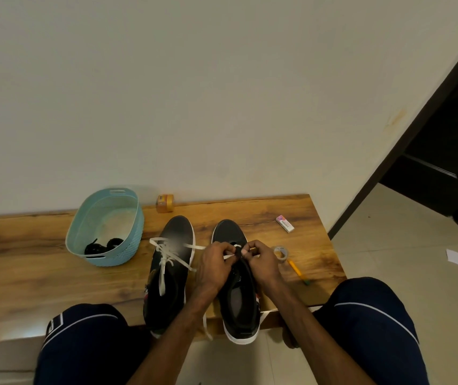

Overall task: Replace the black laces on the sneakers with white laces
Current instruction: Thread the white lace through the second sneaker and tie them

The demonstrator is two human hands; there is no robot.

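Over the toe end of the 2nd sneaker (239,307), both hands meet. L hand (215,263) & R hand (265,262) each have a tight grip, fingers curled in, pinching the white lace (229,256) about where the first holes should be. The fingertips of the 2 hands nearly touch. Can't see the holes, the hands hide them. Two long lace ends hang down off the desk (27,259) edge, one each side of the heel.

Just beside it, toe pointing to the wall the same way, sits the other sneaker (179,232). It has a floppy white lace (166,259) in it, loose & not tied. One end lies out toward the L hand.

Farther out, the blue basket (130,240) holds the old black laces (102,245), so it looks like both black ones are out. Near the R hand lie a tape roll (281,252) & a yellow pencil (295,268). A small eraser box (285,224) & an orange tub (164,203) sit nearer the wall.

Step now, I think: lacing shoe no. 2, only at the start, low holes. Prob more than half done overall.

Next move prob needs: poke a tip thru the next hole, pull it flat, keep both sides even, then cross & go up. Tips are small, so slow, careful pinches.
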